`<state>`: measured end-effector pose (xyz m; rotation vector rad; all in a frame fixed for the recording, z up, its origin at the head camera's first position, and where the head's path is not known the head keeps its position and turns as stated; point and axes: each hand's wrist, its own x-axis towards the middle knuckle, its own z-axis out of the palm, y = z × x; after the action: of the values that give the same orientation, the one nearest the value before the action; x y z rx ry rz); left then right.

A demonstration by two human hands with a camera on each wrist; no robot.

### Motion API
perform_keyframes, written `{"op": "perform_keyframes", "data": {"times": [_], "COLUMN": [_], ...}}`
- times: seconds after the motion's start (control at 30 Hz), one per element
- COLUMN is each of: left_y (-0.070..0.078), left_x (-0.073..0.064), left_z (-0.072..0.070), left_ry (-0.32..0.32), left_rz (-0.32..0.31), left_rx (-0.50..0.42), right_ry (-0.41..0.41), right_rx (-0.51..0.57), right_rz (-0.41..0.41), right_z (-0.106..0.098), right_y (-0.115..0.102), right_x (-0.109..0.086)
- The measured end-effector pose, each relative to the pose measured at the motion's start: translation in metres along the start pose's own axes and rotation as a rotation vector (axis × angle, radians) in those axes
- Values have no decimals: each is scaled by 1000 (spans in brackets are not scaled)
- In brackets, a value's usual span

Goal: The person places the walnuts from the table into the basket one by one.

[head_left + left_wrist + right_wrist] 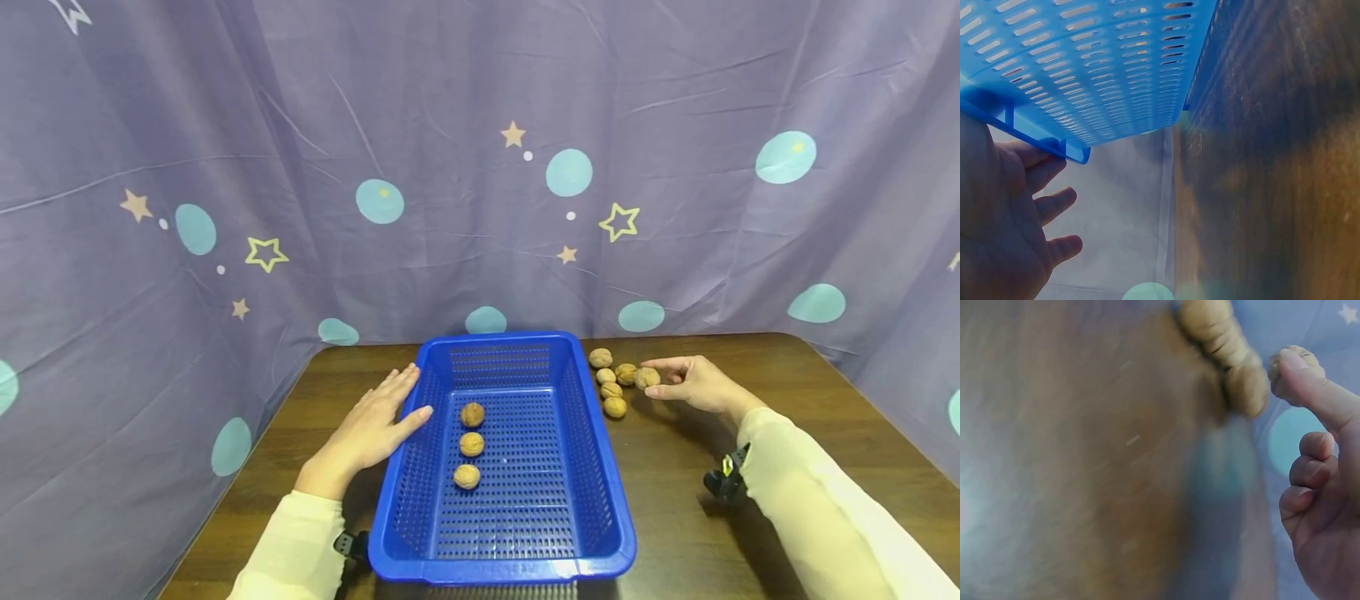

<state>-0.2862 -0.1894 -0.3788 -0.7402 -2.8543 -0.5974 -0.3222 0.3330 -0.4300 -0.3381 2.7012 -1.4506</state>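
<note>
A walnut [647, 378] is pinched between the thumb and forefinger of my right hand [697, 384], to the right of the basket. In the right wrist view the same walnut [1296, 374] shows at the thumb tip, above the table, with the other fingers curled below. My left hand [375, 421] rests on the left rim of a blue plastic basket [618, 508], its fingers straight. From the left wrist, the left hand [1016, 206] touches the rim from outside. Inside the basket, three walnuts [472, 444] lie in a row along the left of its floor.
Several loose walnuts [612, 390] lie on the brown wooden table [675, 475] just beyond the basket's right wall. Behind the table hangs a purple curtain [465, 100] with stars and teal ovals. Dark wrist cameras [726, 477] are strapped at both sleeves.
</note>
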Motion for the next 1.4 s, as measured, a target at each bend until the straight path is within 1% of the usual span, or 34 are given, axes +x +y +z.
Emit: {"op": "perform_keyframes", "data": {"times": [0.17,0.2,0.33,0.43,0.63,0.8,0.93,1.03,1.13,1.27,1.37,1.4], "left_y": [-2,-3,-4,-5,-5,-3,0,1,1,2,2,2], "left_x": [0,-1,-1,-1,-1,0,0,0,0,0,1,1], "left_z": [0,0,0,1,3,1,0,-1,-1,-2,-2,-2], "left_ry": [3,4,10,13,9,0,-8,-10,-6,-7,-10,-9], "left_rz": [-1,0,2,6,11,9,3,0,-4,-12,-11,-12], "left_rx": [4,6,7,5,9,-7,-13,-13,-17,-21,-22,-21], "right_ry": [10,12,-3,-16,-44,-72,-91,-122,-150,-188,-214,-236], "right_rx": [20,10,27,19,17,86,156,191,198,190,151,146], "right_rz": [-96,-112,-153,-183,-214,-183,-133,-122,-116,-89,-53,-44], "right_z": [-2,-2,0,5,23,43,64,82,103,128,142,146], "right_y": [-33,-41,-72,-95,-138,-167,-183,-193,-200,-199,-194,-192], "right_x": [10,13,24,33,48,62,73,80,86,91,91,91]}}
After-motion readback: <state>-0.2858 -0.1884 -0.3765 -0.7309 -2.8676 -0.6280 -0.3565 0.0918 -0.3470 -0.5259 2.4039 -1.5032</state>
